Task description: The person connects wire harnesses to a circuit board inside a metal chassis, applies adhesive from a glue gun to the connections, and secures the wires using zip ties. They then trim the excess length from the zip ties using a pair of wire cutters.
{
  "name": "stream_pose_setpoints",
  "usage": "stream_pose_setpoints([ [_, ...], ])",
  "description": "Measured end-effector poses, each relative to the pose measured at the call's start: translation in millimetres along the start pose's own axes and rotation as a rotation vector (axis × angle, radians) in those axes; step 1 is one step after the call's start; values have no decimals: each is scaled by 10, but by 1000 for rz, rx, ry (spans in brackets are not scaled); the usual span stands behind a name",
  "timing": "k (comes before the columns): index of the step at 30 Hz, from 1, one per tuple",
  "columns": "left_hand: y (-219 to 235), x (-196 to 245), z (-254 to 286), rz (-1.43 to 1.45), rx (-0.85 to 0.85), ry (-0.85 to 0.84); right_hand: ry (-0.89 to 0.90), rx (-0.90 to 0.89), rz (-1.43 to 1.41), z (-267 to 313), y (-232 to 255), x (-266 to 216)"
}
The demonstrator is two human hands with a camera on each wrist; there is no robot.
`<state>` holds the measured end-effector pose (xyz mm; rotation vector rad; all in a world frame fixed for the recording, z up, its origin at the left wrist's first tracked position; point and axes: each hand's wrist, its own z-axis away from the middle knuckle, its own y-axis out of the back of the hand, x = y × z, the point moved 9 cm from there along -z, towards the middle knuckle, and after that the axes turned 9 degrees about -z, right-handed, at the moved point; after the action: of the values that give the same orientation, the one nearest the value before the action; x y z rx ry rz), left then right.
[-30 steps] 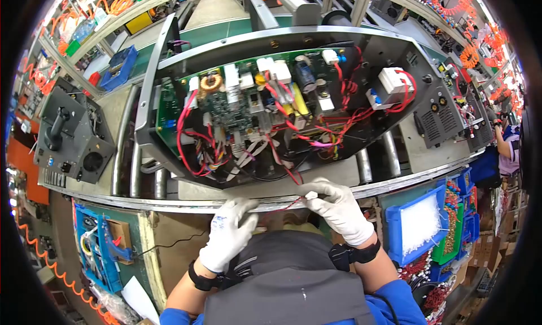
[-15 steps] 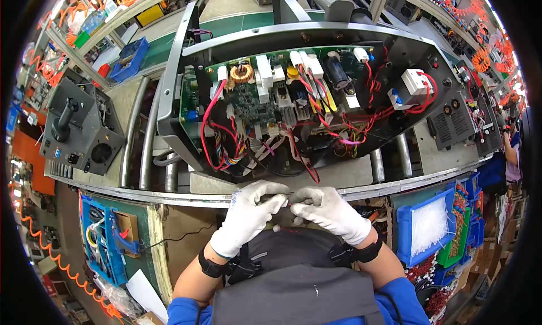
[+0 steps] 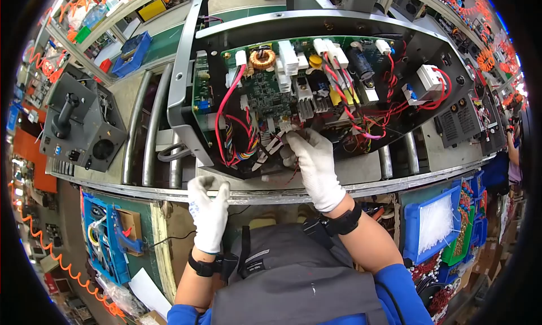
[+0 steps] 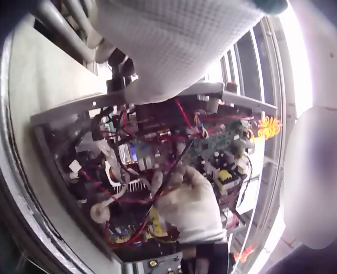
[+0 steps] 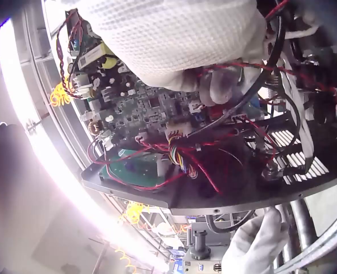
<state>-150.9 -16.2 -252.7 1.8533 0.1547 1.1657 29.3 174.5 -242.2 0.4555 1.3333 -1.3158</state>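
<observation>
My gloved right hand (image 3: 316, 167) reaches into an open dark metal housing (image 3: 179, 93), at the front edge of its green circuit board (image 3: 265, 90). Its fingertips pinch a thin red-and-black twisted wire (image 5: 311, 79), partly hidden behind the fingers. The wire trails out of the hand to a small white plug (image 4: 75, 166). Black and multicoloured wires (image 5: 182, 161) run close by the fingers in the right wrist view. My gloved left hand (image 3: 209, 215) hovers at the rail in front of the housing, fingers loosely bent with nothing in them.
The housing lies across metal rollers (image 3: 161, 121) behind a front rail (image 3: 254, 197). Another grey housing (image 3: 84, 127) stands at left. A blue tool tray (image 3: 104, 234) is at lower left; a blue bin of white strips (image 3: 437, 226) sits at right.
Both hands were together over the rail half a second ago. The right hand has since moved forward into the housing with the wire; the left has drawn away to the left.
</observation>
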Motion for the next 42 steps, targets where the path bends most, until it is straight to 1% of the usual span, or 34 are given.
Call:
stream_pose_setpoints([
  [1,0,-56,-40,24,7,9,-1,3,6,-12,3,53],
  [3,-7,-20,-134,89,72,-69,103,8,-4,-44,10,47],
  [4,-57,-36,-185,96,72,-69,106,9,2,-40,6,40],
  [6,-156,56,-258,160,38,-192,108,11,23,-32,1,38],
  [7,-171,87,-283,161,37,-193,109,12,24,-29,-13,25],
  [10,-314,220,-319,208,-63,-177,101,21,48,-10,-69,-53],
  [11,-313,217,-326,210,-65,-180,63,50,52,-5,-64,-44],
  [12,-328,169,-336,187,-84,-146,24,80,56,1,-48,-21],
  [13,-346,127,-341,164,-104,-111,25,84,55,4,-41,-12],
  [14,-335,148,-338,164,-106,-112,57,73,22,6,-44,-14],
  [16,-256,272,-330,56,-62,-181,87,58,-7,-11,-58,-6],
  [20,-256,262,-326,101,-85,-125,72,89,-30,-50,-53,35],
  [22,-279,246,-326,58,-115,-93,73,95,-40,-63,-74,34],
  [25,-310,206,-326,50,-91,-119,56,115,-71,-80,-72,67],
  [27,-300,236,-333,64,-99,-117,191,161,16,-144,-5,27],
  [31,-344,192,-326,133,-100,-108,257,187,41,-208,-1,35],
  [33,-353,196,-332,127,-99,-104,284,153,74,-181,-29,-13],
  [34,-341,193,-337,120,-92,-95,153,79,-69,-93,-92,-32],
  [35,-315,185,-341,121,-88,-95,68,2,-10,-105,-60,-28],
  [37,-311,243,-315,69,-126,-185,-37,-308,3,29,-13,-124],
  [38,-308,208,-277,88,-101,-142,-31,-359,169,169,99,-232],
  [39,-287,262,-201,96,-91,-132,-22,-411,337,331,215,-296],
  [41,238,641,185,-88,507,-408,-241,-344,479,583,656,-59],
  [42,106,447,318,23,495,-374,-228,-400,509,687,740,59],
])
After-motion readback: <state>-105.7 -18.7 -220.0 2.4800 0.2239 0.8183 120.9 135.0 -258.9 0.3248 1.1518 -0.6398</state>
